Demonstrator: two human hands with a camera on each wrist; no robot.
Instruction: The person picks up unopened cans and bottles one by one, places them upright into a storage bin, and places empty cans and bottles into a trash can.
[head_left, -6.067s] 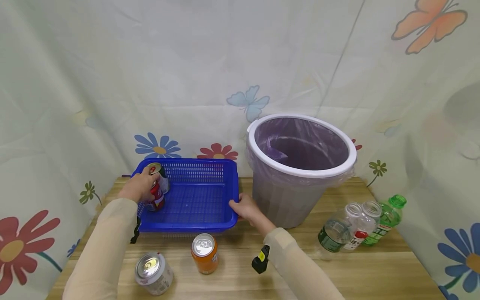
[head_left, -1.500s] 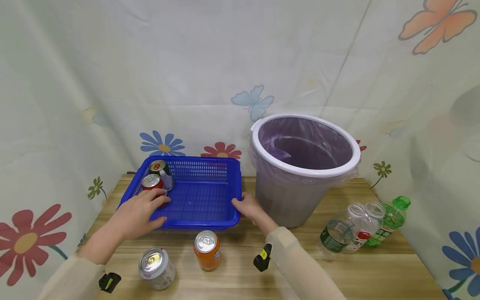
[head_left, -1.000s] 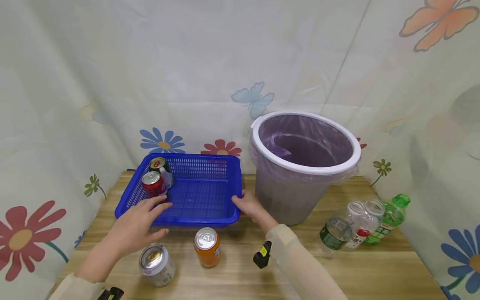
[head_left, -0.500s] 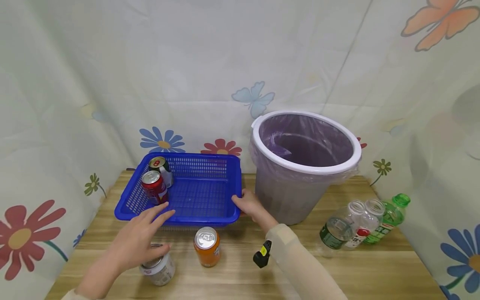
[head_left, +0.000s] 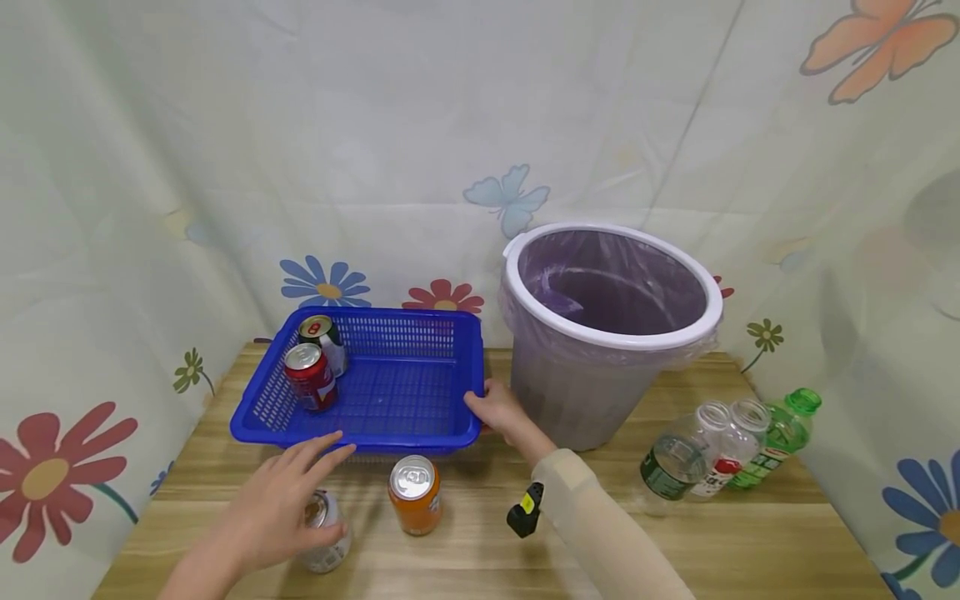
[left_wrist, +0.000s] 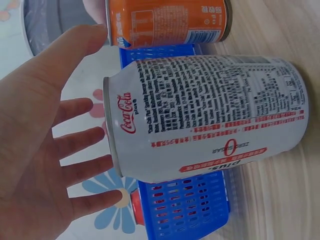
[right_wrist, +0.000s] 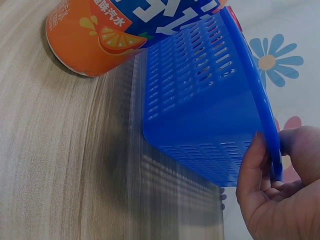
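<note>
My left hand [head_left: 273, 508] hovers at the top of a white Coca-Cola Plus can [left_wrist: 210, 117], thumb and fingers spread apart around its upper end. The can stands upright on the table and is partly hidden by the hand in the head view. My right hand [right_wrist: 280, 185] pinches the right rim of a blue plastic basket [head_left: 405, 417] between thumb and curled fingers. Inside the basket's left end stand a red can [head_left: 311, 379] and a dark green can [head_left: 324, 342]. An orange soda can [head_left: 415, 496] stands between my hands, just in front of the basket.
A grey bin [head_left: 577, 392] with a white rim and a clear purplish liner stands right of the basket. Two clear bottles [head_left: 671, 471] and a green bottle [head_left: 783, 433] stand at the table's right. A flowered curtain [head_left: 375, 167] hangs behind.
My left hand, earlier at the red can in the basket, has let go and come back toward me to the white can. My right hand stays on the basket rim.
</note>
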